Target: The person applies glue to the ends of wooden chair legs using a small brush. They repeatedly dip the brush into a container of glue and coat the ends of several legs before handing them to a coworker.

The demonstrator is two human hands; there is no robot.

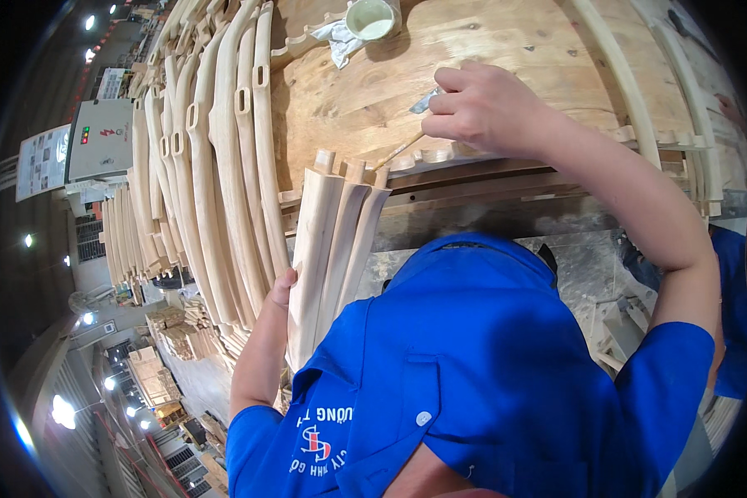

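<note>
My left hand (285, 288) is closed round the side of a bundle of three pale wooden pieces (314, 253), which lean upright against my body; most of its fingers are hidden behind them. Short tenons (354, 171) stick out of their upper ends. My right hand (490, 109) is above the workbench, pinching a thin stick (401, 150). The stick's tip reaches down to the rightmost piece's tenon. Beside the right fingers shows a small grey-blue flat thing (424, 102); I cannot tell whether it is held or lying on the board.
A cup of pale liquid (372, 20) stands on the plywood bench top (506, 41), a crumpled white cloth (339, 41) beside it. Several curved, slotted wooden legs (228, 149) line the left. Curved rails (622, 75) lie right. Another person's blue sleeve (732, 311) shows at the right edge.
</note>
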